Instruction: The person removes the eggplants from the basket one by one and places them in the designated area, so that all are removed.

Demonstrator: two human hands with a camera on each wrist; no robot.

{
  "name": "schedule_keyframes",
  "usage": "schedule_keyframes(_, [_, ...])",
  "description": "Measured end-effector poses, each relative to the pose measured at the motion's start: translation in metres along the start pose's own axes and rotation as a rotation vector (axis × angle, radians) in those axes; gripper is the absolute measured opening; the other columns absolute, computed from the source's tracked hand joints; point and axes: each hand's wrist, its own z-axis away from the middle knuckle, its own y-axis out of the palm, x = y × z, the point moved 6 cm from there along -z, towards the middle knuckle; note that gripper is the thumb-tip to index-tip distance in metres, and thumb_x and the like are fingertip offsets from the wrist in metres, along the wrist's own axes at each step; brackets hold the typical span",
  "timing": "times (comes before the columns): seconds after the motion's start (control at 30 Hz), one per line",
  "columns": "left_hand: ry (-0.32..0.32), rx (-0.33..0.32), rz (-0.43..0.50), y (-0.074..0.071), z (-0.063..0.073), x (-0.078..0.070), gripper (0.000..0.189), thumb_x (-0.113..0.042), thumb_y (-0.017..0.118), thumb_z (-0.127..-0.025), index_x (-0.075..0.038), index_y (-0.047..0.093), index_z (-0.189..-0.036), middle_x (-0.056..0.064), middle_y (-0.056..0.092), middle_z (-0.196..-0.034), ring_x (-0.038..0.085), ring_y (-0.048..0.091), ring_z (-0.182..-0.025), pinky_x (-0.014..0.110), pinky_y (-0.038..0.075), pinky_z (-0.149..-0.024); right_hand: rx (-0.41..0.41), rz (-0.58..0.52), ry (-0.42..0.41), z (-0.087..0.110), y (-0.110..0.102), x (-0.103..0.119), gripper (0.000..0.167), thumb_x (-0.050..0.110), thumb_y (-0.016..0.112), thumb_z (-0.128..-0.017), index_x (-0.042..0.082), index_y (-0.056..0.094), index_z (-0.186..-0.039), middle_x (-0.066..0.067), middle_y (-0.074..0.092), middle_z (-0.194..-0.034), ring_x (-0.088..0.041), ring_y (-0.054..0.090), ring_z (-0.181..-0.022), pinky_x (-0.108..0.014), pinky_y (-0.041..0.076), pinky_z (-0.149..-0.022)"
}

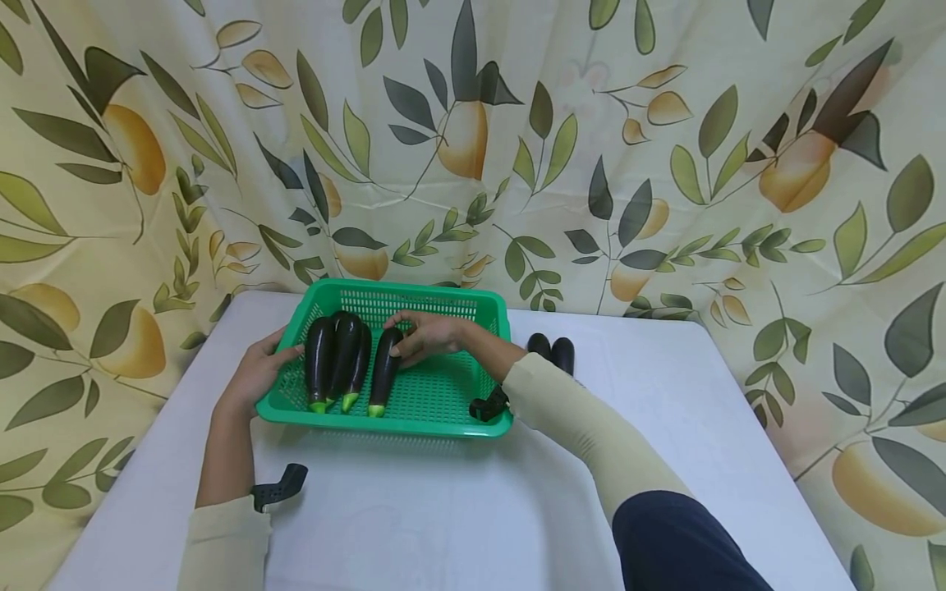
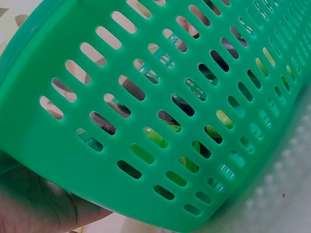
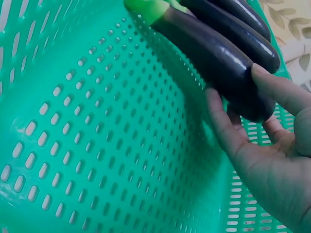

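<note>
A green plastic basket (image 1: 436,429) with slotted walls stands on the table. At its left end my left hand (image 1: 254,371) grips the rim, thumb over the edge; the left wrist view shows part of the palm below the green wall. Inside the basket my right hand (image 1: 432,336) holds a dark purple eggplant (image 1: 383,373) near its rounded end, thumb on one side and fingers on the other. Its green stem end (image 3: 148,9) points toward the basket's near side. Several more eggplants (image 1: 319,361) lie side by side to the left of it, against the left wall.
Two eggplants (image 1: 563,355) lie on the white-covered table (image 1: 458,517) right of the basket, partly hidden by the right forearm. A leaf-and-fruit patterned curtain (image 1: 547,164) hangs behind the table. Each wrist carries a black mount (image 1: 281,487).
</note>
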Motion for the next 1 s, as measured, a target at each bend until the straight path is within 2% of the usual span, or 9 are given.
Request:
schedule_keyframes(0.13, [0.004,0.002,-0.010,0.000,0.001,0.000,0.066,-0.031,0.048,-0.112,-0.011,0.020,-0.169,0.031,0.034,-0.162,0.050,0.045,-0.138,0.052,0.054,-0.098,0.004,-0.029,-0.011,0.001,-0.001,0.003,0.068,-0.013,0.058,-0.101,0.005,0.030,-0.161,-0.022,0.057,-0.123,-0.035,0.068,-0.107,-0.059,0.046,-0.107])
schedule_keyframes(0.3, [0.013,0.001,-0.015,-0.001,0.001,0.000,0.066,-0.030,0.048,-0.112,-0.010,0.021,-0.168,0.031,0.033,-0.162,0.052,0.041,-0.141,0.063,0.046,-0.104,-0.047,-0.057,-0.042,0.003,-0.006,0.007,0.068,-0.012,0.059,-0.101,0.007,0.034,-0.161,-0.024,0.054,-0.134,-0.038,0.066,-0.112,-0.060,0.048,-0.104])
schedule_keyframes(0.4, [0.009,0.000,-0.014,0.000,0.001,0.000,0.066,-0.030,0.048,-0.112,-0.010,0.021,-0.168,0.031,0.032,-0.162,0.052,0.040,-0.142,0.064,0.044,-0.106,-0.086,-0.061,-0.053,0.006,-0.009,0.010,0.067,-0.013,0.059,-0.100,0.007,0.037,-0.160,-0.025,0.049,-0.139,-0.037,0.065,-0.111,-0.061,0.047,-0.105])
schedule_keyframes(0.67, [0.012,-0.007,-0.018,0.000,0.001,-0.001,0.065,-0.030,0.048,-0.112,-0.010,0.022,-0.168,0.031,0.034,-0.161,0.052,0.043,-0.140,0.061,0.048,-0.103,-0.185,-0.040,-0.036,0.016,-0.016,0.018,0.067,-0.009,0.063,-0.100,0.013,0.043,-0.160,-0.024,0.041,-0.148,-0.041,0.062,-0.118,-0.059,0.047,-0.106])
schedule_keyframes(0.83, [-0.004,0.001,-0.010,0.001,0.001,0.000,0.066,-0.030,0.048,-0.112,-0.011,0.020,-0.169,0.032,0.034,-0.161,0.051,0.044,-0.139,0.057,0.050,-0.101,-0.198,-0.055,-0.040,0.021,-0.017,0.021,0.068,-0.007,0.063,-0.101,0.013,0.041,-0.161,-0.025,0.043,-0.149,-0.045,0.060,-0.125,-0.058,0.048,-0.106])
schedule_keyframes(1.0, [-0.008,-0.002,-0.017,0.000,0.001,0.000,0.066,-0.031,0.048,-0.112,-0.011,0.020,-0.169,0.032,0.035,-0.160,0.051,0.046,-0.137,0.053,0.053,-0.098,-0.221,-0.055,-0.053,0.030,-0.017,0.025,0.069,-0.006,0.063,-0.101,0.008,0.035,-0.162,-0.028,0.049,-0.147,-0.047,0.059,-0.128,-0.056,0.050,-0.104])
